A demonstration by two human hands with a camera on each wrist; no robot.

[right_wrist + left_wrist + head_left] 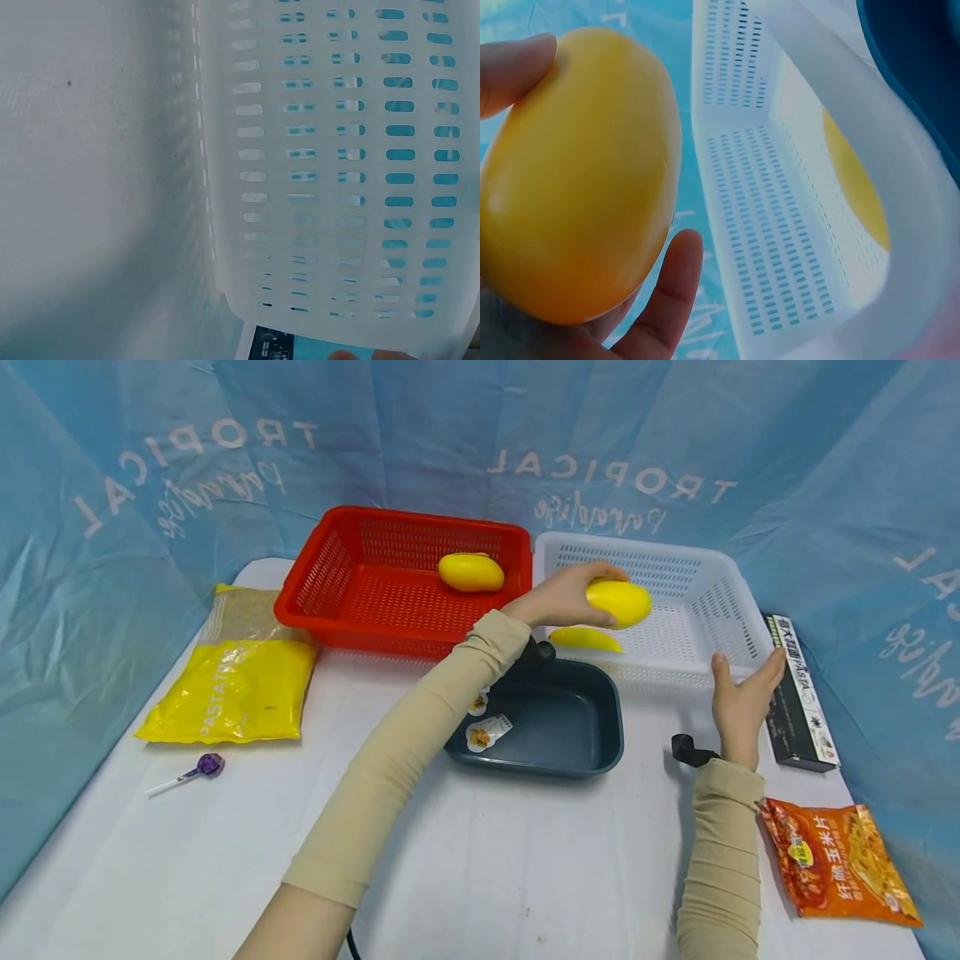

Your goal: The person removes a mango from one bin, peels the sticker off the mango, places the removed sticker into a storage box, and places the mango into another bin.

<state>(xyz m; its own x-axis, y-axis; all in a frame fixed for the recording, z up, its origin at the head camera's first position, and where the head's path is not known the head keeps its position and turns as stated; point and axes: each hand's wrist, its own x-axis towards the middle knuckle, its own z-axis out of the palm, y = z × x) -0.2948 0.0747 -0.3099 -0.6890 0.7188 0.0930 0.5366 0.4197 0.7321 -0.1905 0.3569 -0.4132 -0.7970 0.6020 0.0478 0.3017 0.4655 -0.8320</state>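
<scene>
My left hand [566, 597] grips a yellow mango [621, 603] over the left part of the white basket [712, 560]. The left wrist view shows this mango large, with the thumb [514, 71] on one side and the other fingers around the far side. Another mango [585, 639] lies inside the white basket by its front wall, partly hidden by that wall. My right hand [741, 706] is at the basket's front right corner, thumb and fingers spread along the rim. The right wrist view shows the slotted basket wall [322, 247], with fingertips just showing at the bottom.
A red basket [300, 610] holding one mango [471, 572] stands to the left. In front is a dark blue tray [555, 718] with stickers. Around lie a yellow pasta bag [232, 685], a lollipop [210, 766], a black pasta box [798, 693] and an orange snack bag [840, 860].
</scene>
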